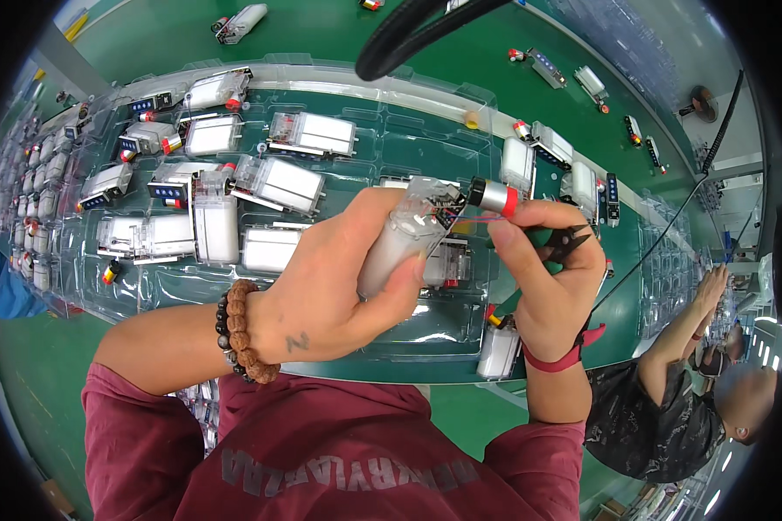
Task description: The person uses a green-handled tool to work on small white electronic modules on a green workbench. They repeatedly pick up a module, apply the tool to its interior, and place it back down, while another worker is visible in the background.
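Observation:
My left hand (339, 282) is closed around a translucent white plastic housing (393, 253), which it holds tilted above the tray. A small circuit board (447, 207) shows at the housing's upper end. Beside that end is a small cylindrical motor (488, 195), silver with a red band and a black tip. Thumb and index finger of my right hand (552, 265) pinch at its red end, where thin wires (473, 219) run toward the board. Tucked in the same hand's curled fingers is a dark pair of snips (566, 244), its handles mostly hidden.
Clear plastic trays (365, 343) on the green table hold several similar white assemblies (291, 184). More trays are stacked at left. Loose assemblies (547, 68) lie on the far side. A black cable (400, 43) hangs overhead. Another person (660, 408) works at right.

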Demonstrator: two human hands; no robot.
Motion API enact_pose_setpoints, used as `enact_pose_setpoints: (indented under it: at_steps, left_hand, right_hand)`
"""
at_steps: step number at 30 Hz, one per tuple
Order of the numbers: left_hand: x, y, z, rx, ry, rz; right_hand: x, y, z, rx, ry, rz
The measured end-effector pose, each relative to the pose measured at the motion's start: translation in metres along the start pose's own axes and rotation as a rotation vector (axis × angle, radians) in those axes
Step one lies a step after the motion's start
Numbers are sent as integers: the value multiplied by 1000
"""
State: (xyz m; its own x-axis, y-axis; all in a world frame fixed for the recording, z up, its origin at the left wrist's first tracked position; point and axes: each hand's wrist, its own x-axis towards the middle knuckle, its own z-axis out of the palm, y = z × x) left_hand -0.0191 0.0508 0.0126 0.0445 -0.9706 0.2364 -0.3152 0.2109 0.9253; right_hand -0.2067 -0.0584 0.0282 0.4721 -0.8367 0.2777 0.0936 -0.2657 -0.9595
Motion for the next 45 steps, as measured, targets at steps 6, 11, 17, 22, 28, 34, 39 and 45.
enact_pose_setpoints:
  at_steps: [6,11,17,22,28,34,39,45]
  left_hand:
    - [3,4,1,141,25,24]
    - [3,1,1,216,55,59]
    - [2,2,5,291,115,132]
    - [3,-1,5,306,121,129]
    - [6,-3,2,243,80,58]
    - [8,0,-1,193,46,-19]
    - [9,-2,-1,223,45,1]
    - [12,9,-5,106,36,-163]
  right_hand:
    - [-1,4,3,-27,-26,-6]
    - [0,5,4,-42,-54,7]
    - [1,6,3,-24,-36,111]
    - [2,7,10,114,-7,129]
    - [4,7,10,117,-54,122]
    - [5,19,4,161,-99,131]
    - [5,15,8,200,-63,182]
    - [5,11,7,83,-127,159]
